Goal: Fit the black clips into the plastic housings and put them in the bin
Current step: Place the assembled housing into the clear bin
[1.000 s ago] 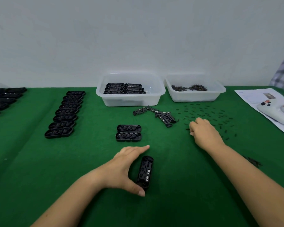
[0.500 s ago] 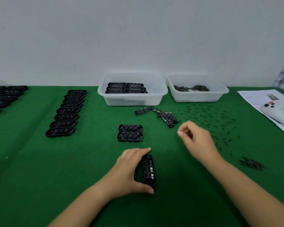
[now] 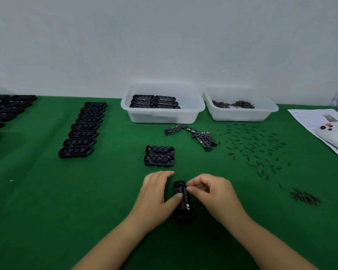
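A black plastic housing [image 3: 183, 203] lies lengthwise on the green cloth in front of me. My left hand [image 3: 156, 193] grips it from the left, thumb on its top face. My right hand [image 3: 211, 193] hovers over the housing's far end, thumb and forefinger pinched together on something too small to make out. Many small black clips [image 3: 256, 149] are scattered to the right. Two more housings [image 3: 159, 158] lie side by side just beyond my hands. A white bin [image 3: 163, 115] at the back holds several finished housings.
A second white bin [image 3: 240, 114] with dark small parts stands at the back right. A row of housings [image 3: 82, 131] runs on the left, more at the far left edge [image 3: 4, 110]. Black inserts [image 3: 199, 136], a clip pile [image 3: 304, 197], a white controller [image 3: 334, 133] on paper.
My right hand came back from the scattered clips to the far end of the housing. My left hand closed round the housing and its thumb moved onto the top.
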